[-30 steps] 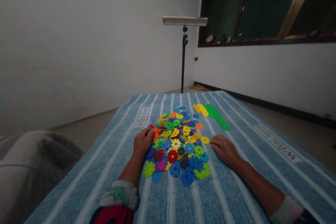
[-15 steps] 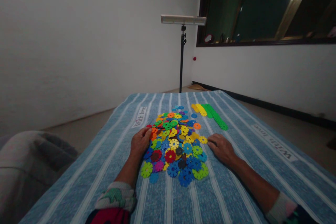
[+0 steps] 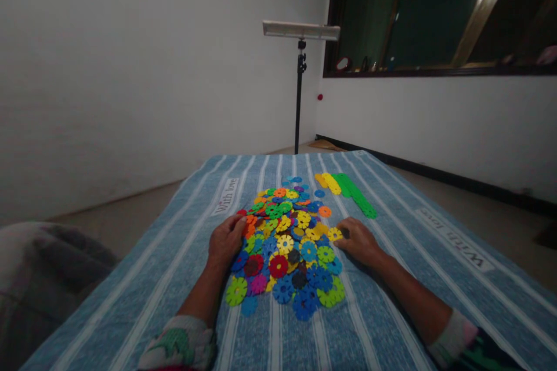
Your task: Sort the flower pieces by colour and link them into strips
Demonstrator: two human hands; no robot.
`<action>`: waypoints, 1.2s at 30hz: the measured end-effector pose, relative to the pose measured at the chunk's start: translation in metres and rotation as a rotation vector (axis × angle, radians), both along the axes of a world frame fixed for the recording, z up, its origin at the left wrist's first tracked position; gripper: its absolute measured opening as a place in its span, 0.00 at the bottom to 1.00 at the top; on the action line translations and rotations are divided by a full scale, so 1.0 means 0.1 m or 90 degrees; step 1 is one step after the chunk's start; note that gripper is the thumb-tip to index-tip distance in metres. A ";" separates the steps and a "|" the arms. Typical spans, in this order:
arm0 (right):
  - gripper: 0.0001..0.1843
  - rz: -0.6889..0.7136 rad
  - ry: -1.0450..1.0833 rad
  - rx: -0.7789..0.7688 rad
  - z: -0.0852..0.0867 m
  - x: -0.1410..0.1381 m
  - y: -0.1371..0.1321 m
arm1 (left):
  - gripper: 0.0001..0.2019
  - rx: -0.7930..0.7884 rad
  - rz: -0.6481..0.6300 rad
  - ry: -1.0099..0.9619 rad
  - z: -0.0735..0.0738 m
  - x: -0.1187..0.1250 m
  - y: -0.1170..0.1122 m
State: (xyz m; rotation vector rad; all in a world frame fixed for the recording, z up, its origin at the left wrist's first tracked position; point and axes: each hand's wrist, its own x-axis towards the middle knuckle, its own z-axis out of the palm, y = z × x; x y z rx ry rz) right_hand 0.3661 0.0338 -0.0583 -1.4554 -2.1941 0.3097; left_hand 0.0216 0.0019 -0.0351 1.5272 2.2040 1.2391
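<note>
A heap of flat, flower-shaped plastic discs in many colours lies on a blue striped cloth. My left hand rests at the heap's left edge with its fingers curled against the orange and blue discs. My right hand lies at the heap's right edge, fingers bent, fingertips touching a yellow disc. Beyond the heap runs a line of overlapping green discs, with a few yellow discs at its far end.
A light bar on a black stand rises behind the table's far edge. A dark window fills the upper right wall. A grey cushion or bundle sits at the left, below the table's edge.
Both hands stay at the sides of the heap. My right hand has crept slightly inward to the yellow disc. The view has shifted a little to the right.
</note>
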 end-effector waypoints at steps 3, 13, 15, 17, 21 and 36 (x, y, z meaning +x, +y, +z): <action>0.04 0.009 0.089 -0.033 0.02 0.01 0.07 | 0.22 -0.009 0.007 -0.001 0.01 0.00 0.00; 0.07 0.018 0.079 0.051 0.36 0.26 0.99 | 0.22 -0.017 0.014 -0.039 0.01 0.02 -0.03; 0.08 0.016 0.003 0.078 0.42 0.28 1.24 | 0.22 -0.019 0.014 -0.044 0.02 0.03 -0.03; 0.08 0.013 -0.034 0.088 0.44 0.28 1.44 | 0.22 -0.023 0.015 -0.046 0.02 0.03 -0.04; 0.09 0.020 -0.133 0.073 0.40 0.24 1.71 | 0.22 -0.029 0.023 -0.041 0.02 0.03 -0.04; 0.13 -0.001 -0.220 0.036 0.36 0.24 1.94 | 0.22 -0.036 0.023 -0.041 0.05 0.04 -0.07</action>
